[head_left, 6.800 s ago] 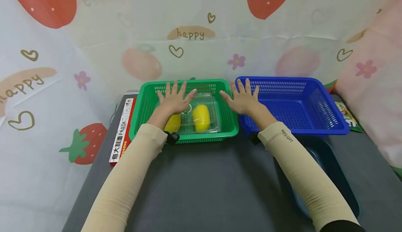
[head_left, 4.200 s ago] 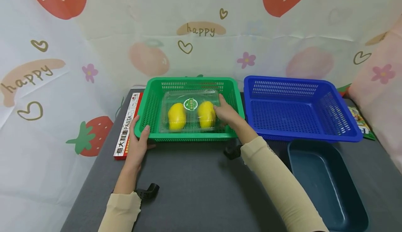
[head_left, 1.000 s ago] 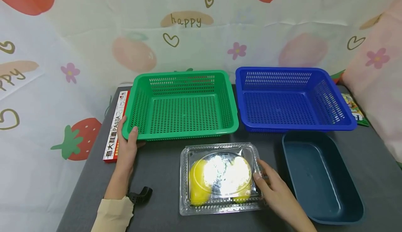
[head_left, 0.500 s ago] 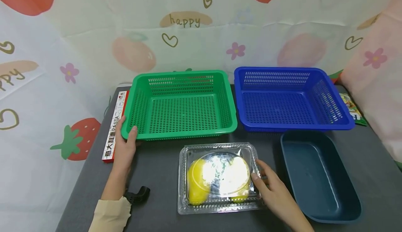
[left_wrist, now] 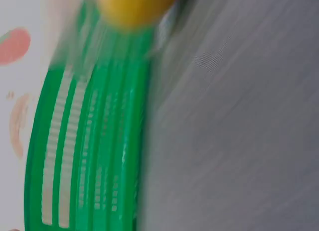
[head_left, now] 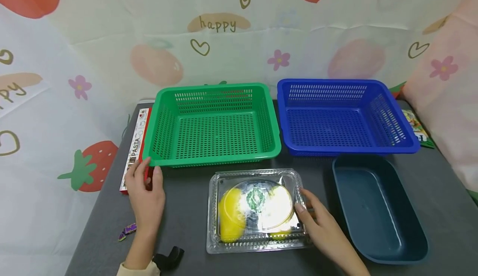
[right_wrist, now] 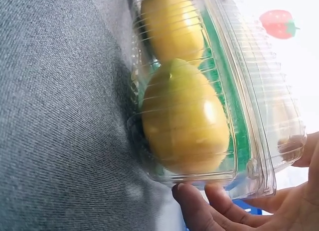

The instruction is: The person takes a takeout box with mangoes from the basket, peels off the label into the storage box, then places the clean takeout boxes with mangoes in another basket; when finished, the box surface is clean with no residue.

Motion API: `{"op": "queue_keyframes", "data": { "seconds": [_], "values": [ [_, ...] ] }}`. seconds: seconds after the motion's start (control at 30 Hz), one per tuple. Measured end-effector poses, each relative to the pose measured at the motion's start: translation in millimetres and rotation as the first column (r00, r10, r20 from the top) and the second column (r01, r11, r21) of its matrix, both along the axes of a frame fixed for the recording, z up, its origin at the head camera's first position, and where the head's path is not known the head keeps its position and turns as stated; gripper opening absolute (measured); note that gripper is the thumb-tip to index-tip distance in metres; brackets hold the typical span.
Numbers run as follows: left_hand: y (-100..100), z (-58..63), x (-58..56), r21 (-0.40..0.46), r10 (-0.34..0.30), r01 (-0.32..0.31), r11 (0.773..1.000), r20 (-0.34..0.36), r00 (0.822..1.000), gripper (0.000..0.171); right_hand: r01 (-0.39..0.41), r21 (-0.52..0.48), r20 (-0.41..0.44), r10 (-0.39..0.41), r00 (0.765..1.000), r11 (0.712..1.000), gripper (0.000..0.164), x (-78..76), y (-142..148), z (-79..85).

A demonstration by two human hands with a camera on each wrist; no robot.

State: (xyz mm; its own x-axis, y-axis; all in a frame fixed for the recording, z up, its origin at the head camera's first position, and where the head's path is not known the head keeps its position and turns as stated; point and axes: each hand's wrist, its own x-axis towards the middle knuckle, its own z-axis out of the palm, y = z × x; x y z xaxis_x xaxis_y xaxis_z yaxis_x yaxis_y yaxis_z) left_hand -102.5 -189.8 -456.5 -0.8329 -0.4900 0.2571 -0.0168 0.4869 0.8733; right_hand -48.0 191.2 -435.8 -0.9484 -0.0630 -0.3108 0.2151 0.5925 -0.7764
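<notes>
A clear plastic clamshell box (head_left: 213,209) sits on the grey table in front of the green basket (head_left: 209,160). Inside it lie two yellow mango-like fruits (head_left: 231,220), partly hidden by glare; in the right wrist view one fruit (right_wrist: 187,121) is near and plain. My right hand (head_left: 324,228) grips the box by its right side, thumb on the lid edge and fingers around the side. Close to the basket's front left corner is my left hand (head_left: 147,199), its fingers loosely bent and holding nothing. The left wrist view is blurred.
A red and white pasta box (head_left: 135,147) lies left of the green basket. To the right stand a blue basket (head_left: 351,149) and, in front of it, a dark blue tub (head_left: 375,209). A snack packet (head_left: 417,130) and a small purple wrapper (head_left: 129,228) lie at the sides.
Earlier my right hand lifted the clamshell from the green basket onto the table. Just now my left hand has let go of the basket's corner and drawn back toward me.
</notes>
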Motion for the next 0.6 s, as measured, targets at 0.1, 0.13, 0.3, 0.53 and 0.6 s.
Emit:
{"op": "queue_keyframes", "data": {
  "seconds": [0.1,0.13,0.3,0.53,0.6],
  "values": [
    [17,-4.1,20.4,-0.052,-0.032,0.031,0.998,-0.020,0.999,0.038,-0.001,0.012,-0.028,0.001,1.000,1.000,0.056,0.4,-2,-0.9],
    [23,-4.9,26.8,-0.059,-0.047,0.045,0.997,-0.025,0.999,0.036,0.000,0.012,-0.033,0.000,0.999,1.000,0.055,0.7,-2,-1.1],
    [55,-1.3,56.0,-0.058,-0.168,0.170,0.984,0.041,0.985,0.037,0.006,0.016,-0.052,-0.005,0.999,1.000,0.053,1.3,-2,0.0],
    [80,2.6,79.4,0.144,-0.490,0.469,0.871,0.278,0.826,0.062,0.019,-0.009,-0.036,-0.020,0.999,1.000,0.052,1.1,-1,0.8],
    [83,0.2,83.3,0.164,-0.548,0.524,0.836,0.318,0.774,0.067,0.016,-0.014,-0.032,-0.016,0.999,1.000,0.052,0.9,-2,0.5]
  ]
}}
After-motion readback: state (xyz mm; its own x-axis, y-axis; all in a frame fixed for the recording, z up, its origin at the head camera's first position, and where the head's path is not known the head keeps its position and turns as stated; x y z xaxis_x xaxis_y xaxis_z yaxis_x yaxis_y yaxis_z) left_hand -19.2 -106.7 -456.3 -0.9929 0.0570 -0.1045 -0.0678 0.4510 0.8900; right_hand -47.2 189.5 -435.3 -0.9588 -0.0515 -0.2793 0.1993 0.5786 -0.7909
